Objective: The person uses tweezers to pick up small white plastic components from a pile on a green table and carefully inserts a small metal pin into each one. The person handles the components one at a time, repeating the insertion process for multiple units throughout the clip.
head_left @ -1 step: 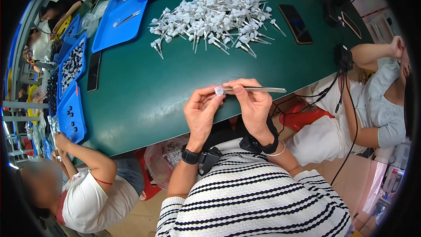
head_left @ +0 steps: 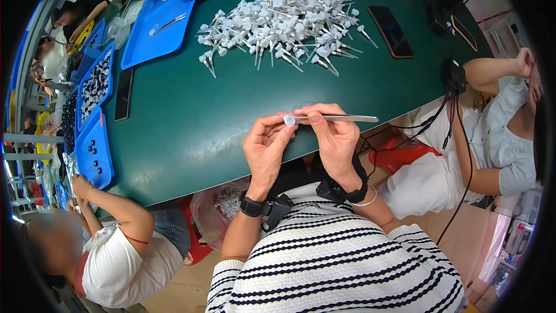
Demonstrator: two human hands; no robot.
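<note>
Two hands work above the near edge of the table (head_left: 191,122) in the head view. The left hand (head_left: 265,146) pinches a small white cap (head_left: 289,119); the right hand (head_left: 331,133) grips metal tweezers (head_left: 341,118) touching it. Risk: a loosened pinch drops the cap off the edge.

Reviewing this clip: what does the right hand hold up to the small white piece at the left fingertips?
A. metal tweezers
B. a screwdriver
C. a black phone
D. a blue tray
A: the right hand pinches slim metal tweezers whose tip meets the small white piece held by the left hand.
</note>
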